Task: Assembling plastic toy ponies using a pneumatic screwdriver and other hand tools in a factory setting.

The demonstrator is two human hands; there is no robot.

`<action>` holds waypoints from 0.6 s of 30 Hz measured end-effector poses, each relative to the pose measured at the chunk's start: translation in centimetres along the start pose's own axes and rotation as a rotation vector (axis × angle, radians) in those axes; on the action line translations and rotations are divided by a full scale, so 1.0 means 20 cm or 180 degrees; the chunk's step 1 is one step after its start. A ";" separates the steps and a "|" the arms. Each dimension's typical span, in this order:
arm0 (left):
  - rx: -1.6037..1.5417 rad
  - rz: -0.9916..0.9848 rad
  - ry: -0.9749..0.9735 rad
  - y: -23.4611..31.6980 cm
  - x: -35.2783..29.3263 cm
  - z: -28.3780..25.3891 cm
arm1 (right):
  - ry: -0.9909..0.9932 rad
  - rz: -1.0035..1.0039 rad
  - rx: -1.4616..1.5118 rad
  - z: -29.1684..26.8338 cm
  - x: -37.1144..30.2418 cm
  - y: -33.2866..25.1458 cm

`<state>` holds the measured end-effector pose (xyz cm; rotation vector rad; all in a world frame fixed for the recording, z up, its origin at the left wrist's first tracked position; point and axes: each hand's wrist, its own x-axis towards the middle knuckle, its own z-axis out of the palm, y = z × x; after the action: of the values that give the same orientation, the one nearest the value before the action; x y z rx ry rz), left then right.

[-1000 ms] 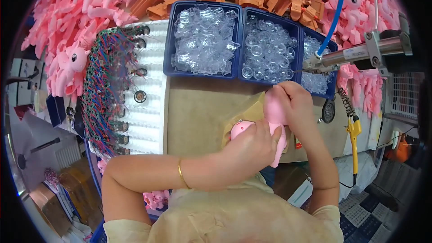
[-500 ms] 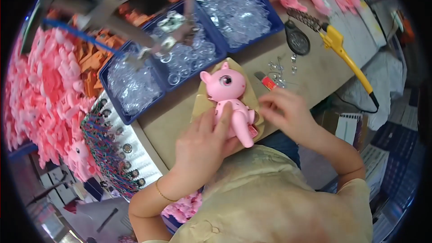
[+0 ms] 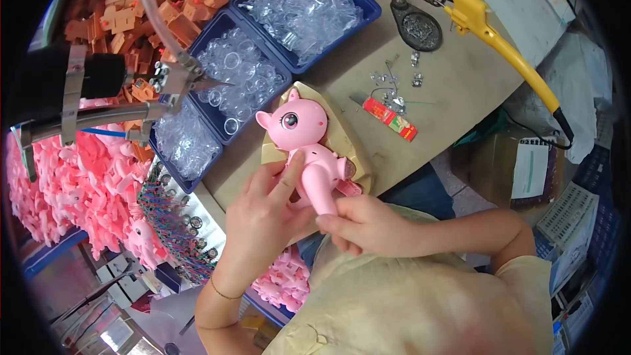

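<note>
A pink toy pony (image 3: 305, 125) lies face up on a gold-coloured shaped holder (image 3: 358, 148), its head pointing away from me. My left hand (image 3: 266, 200) is closed around the near left side of its body, one finger stretched along the chest. The fingers of my right hand (image 3: 368, 223) pinch the lower end of the pony's front leg (image 3: 319, 187). Part of the body's underside is hidden by my hands. Beyond the right hand, a red-and-yellow strip with a blade-like grey tip (image 3: 389, 118) rests on the table.
Blue bins (image 3: 286, 69) of clear plastic parts stand beyond the pony. A metal-tipped machine arm (image 3: 181, 79) hangs over them. Pink parts (image 3: 85, 184), orange parts (image 3: 177, 10) and bundled wires (image 3: 174, 223) lie left. At right, a yellow soldering iron (image 3: 490, 23) sits in its coil stand.
My right hand has come from beside the pony onto its leg and closed there. My left hand keeps its hold on the body. The whole view has shifted.
</note>
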<state>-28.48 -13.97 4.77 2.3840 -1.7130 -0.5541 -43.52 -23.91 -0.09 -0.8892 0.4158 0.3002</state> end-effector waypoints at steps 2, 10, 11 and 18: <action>0.0058 -0.0064 -0.0102 0.01 0.00 -0.02 | 0.0027 -0.0055 0.0027 0.03 0.02 0.01; 0.0386 -0.0046 -0.0004 0.03 -0.02 0.00 | 0.0358 -0.0280 -0.1438 -0.17 -0.13 -0.01; 0.0348 -0.0045 0.0022 0.02 -0.03 0.01 | 0.0771 -0.1018 -0.2537 -0.19 -0.12 -0.01; 0.0894 -0.0049 0.0263 0.09 -0.04 0.07 | 0.1492 -0.2770 -0.3325 -0.31 0.12 -0.06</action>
<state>-30.80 -13.78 4.24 2.5658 -1.8442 -0.2243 -42.25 -29.43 -3.95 -2.0787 0.2417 -0.5775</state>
